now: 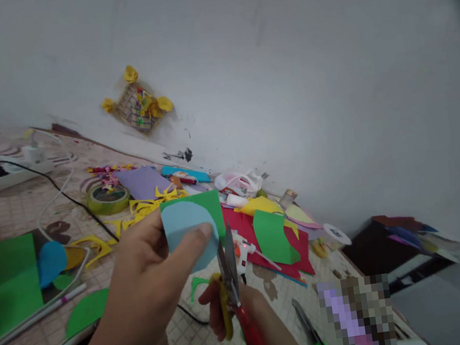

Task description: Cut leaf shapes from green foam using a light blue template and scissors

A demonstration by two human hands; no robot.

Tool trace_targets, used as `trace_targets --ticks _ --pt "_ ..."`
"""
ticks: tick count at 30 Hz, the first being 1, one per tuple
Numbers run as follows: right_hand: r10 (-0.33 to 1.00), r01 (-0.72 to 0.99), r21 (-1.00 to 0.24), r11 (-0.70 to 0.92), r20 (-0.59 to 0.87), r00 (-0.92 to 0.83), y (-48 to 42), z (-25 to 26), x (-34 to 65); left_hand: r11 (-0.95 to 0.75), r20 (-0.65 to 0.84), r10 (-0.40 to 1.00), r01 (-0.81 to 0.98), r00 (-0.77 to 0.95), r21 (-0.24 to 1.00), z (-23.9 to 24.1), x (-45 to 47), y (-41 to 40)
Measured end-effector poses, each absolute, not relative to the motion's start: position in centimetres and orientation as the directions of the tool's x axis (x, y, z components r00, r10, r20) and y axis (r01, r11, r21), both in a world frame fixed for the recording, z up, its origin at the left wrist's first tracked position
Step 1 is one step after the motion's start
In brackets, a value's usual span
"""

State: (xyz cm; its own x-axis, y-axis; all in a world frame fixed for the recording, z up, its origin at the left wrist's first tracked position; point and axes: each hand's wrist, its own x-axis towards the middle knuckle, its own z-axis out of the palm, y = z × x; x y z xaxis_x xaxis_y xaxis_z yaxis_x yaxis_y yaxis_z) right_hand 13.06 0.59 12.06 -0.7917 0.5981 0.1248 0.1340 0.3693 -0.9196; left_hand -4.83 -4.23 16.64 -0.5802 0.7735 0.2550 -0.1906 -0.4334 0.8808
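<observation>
My left hand (148,264) pinches a light blue rounded paper piece (187,230) laid over a green sheet of paper (206,201), thumb on top. In my right hand (250,318) is a pair of scissors (229,275) with one red and one yellow handle. Its blades point upward and stand apart, close to the right edge of the green sheet. Whether the blades touch the paper I cannot tell. Part of the right hand is hidden behind the scissors.
A white glue gun (241,251) lies near red paper (241,222) behind the scissors. Also on the table are a tape roll (107,198), yellow paper scraps (145,207), a green-handled cutter knife (310,330), a green sheet (8,283) and a power strip (8,176) with cables.
</observation>
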Motion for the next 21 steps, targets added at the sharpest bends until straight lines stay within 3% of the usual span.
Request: trace_targets --ticks 6,12,21 --pt "0.565 0.114 -0.924 0.366 0.123 -0.816 1.0 11.3 12.5 -0.417 0.276 0.765 -0.122 -0.582 0.901 16.6 -4.8 -4.2" --pt "0.641 0.133 -0.942 0.307 0.101 -0.761 0.6 11.8 12.9 -0.393 0.31 0.803 -0.06 -0.509 0.918 16.5 -4.4 -4.3" --pt "0.665 0.204 -0.889 0.409 0.138 -0.734 0.4 13.4 13.6 -0.29 0.216 0.917 -0.19 -0.336 0.938 16.9 -4.1 -4.5"
